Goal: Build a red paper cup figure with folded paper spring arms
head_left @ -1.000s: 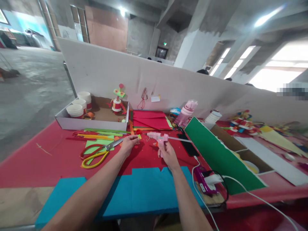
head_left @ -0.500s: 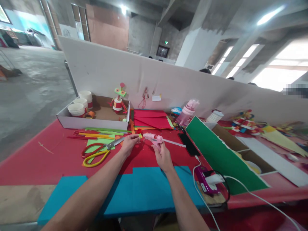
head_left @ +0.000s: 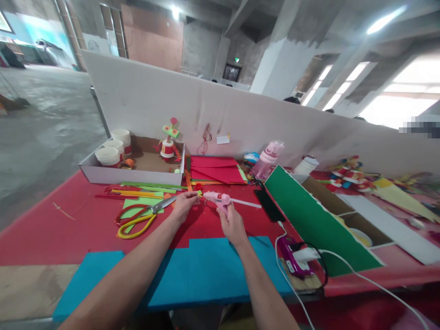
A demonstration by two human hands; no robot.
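My right hand (head_left: 233, 223) is closed round the handle of a pink hot glue gun (head_left: 217, 198), which points left. A translucent glue stick (head_left: 245, 202) sticks out of its back end. My left hand (head_left: 185, 206) pinches a small yellow-green paper piece (head_left: 200, 194) right at the gun's nozzle; whether nozzle and paper touch I cannot tell. Left of my left hand lie large scissors (head_left: 142, 215) with one red and one yellow handle, partly on green paper (head_left: 137, 203). Paper strips (head_left: 137, 193) in red, yellow and green lie beyond them.
A shallow box (head_left: 130, 174) at the back left holds white cups (head_left: 107, 156) and a paper-cup figure (head_left: 167, 147). Red paper sheets (head_left: 216, 169) lie behind my hands. To the right are a phone (head_left: 269, 205), a purple power strip (head_left: 296, 261) with cables, a pink bottle (head_left: 270, 158) and a green-sided box (head_left: 316, 224).
The glue gun has tipped slightly and its nozzle has come a little closer to the paper piece. The glue stick's tail has shifted slightly left and up. My left hand holds its pinch.
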